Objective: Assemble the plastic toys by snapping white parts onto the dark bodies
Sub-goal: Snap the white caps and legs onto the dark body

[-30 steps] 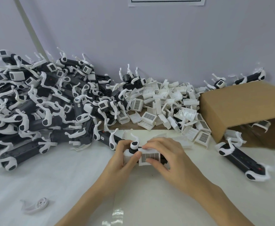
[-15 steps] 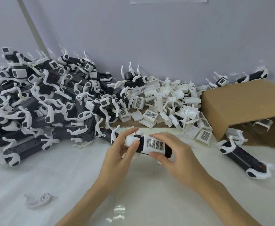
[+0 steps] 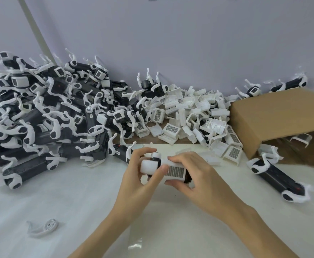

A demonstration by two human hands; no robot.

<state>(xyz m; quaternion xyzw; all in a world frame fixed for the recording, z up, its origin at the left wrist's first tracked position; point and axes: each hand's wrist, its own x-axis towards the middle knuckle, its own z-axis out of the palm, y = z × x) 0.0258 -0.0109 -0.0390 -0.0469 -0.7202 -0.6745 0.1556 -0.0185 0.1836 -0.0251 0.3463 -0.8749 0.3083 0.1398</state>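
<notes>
Toy (image 3: 168,169), a dark body with white parts on it, sits lifted off the table (image 3: 78,211) between both hands. The left hand (image 3: 136,180) grips its white end, fingers curled over the top and thumb pressed against the near side. The right hand (image 3: 199,180) pinches the white grille cover (image 3: 176,171) on the toy's side, fingers lying along its top edge and thumb curled under its lower edge. The thumbs nearly meet at the cover's left edge.

Beyond the left hand and spreading well out to its left lies a big pile of toys (image 3: 46,112), black bodies tangled with white legs. One of them reaches to just behind the left hand's fingers. Beyond the right hand sits a heap of loose white covers (image 3: 189,118), many with grilles showing. To the right of that heap a cardboard box (image 3: 278,116) lies on its side with its open mouth facing right. Another toy (image 3: 277,178) lies on the table right of the right hand, apart from it. A single white leg piece (image 3: 41,227) rests well to the left of the left forearm, nearer the person.
</notes>
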